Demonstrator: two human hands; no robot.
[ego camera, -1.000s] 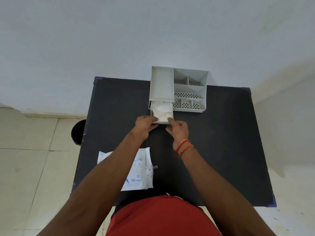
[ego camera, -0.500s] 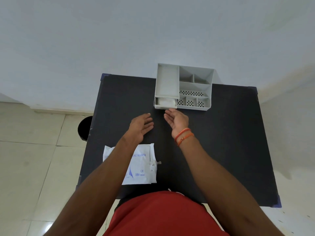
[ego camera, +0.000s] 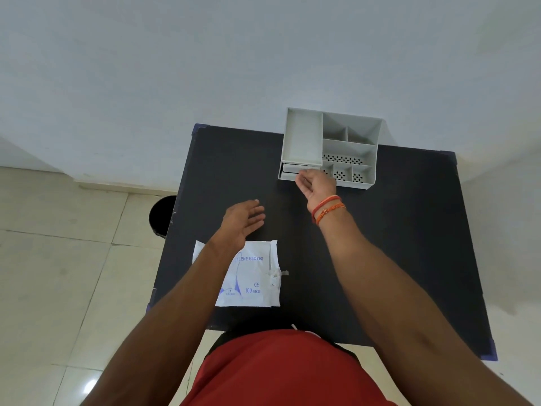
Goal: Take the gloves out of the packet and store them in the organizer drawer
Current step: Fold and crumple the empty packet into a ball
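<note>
Item: right hand, grip curled empty at the white plastic organizer's shut drawer, twelve o'clock on the black tabletop; left hand released; risk: a hard push could slide the light organizer.

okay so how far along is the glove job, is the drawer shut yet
Nearly finished. The drawer sits pushed into the organizer, with no gloves visible outside it. The right hand is at the drawer front, fingers curled, seemingly seating it. The left hand hovers open above the packet. Left: letting go; the drawer's contents are hidden.
</note>
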